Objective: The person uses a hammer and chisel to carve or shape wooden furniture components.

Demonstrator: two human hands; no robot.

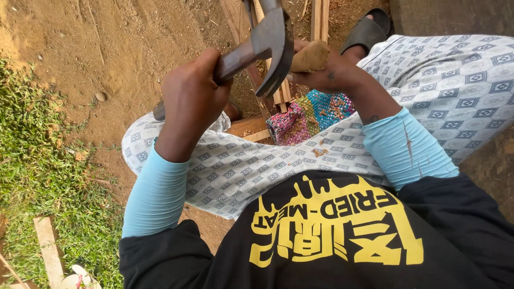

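Gripping one claw hammer (265, 45) tight in the left hand (193, 99), right hand (329, 72) clasping one wooden handle (310, 56), one woven cloth (308, 118) below

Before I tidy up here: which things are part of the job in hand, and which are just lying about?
In use:
- hammer, in the left hand
- wooden-handled tool, in the right hand
- wooden slats under both

Lying about:
- colourful woven cloth on the lap
- loose plank on the grass
- stone on the dirt
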